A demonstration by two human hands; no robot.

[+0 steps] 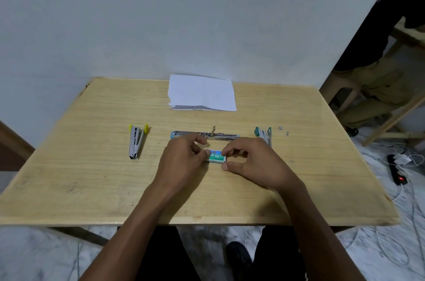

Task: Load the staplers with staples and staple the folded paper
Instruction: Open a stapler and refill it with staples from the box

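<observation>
Left hand point(184, 158) & right hand point(253, 163): each grip pinches staple box point(215, 156) — jerky pull could spill staples across worktop point(92, 177).

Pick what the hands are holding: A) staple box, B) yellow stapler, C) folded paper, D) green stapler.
A: the left hand and right hand both pinch the staple box at its ends, while the yellow stapler and folded paper lie well apart from them.
</observation>
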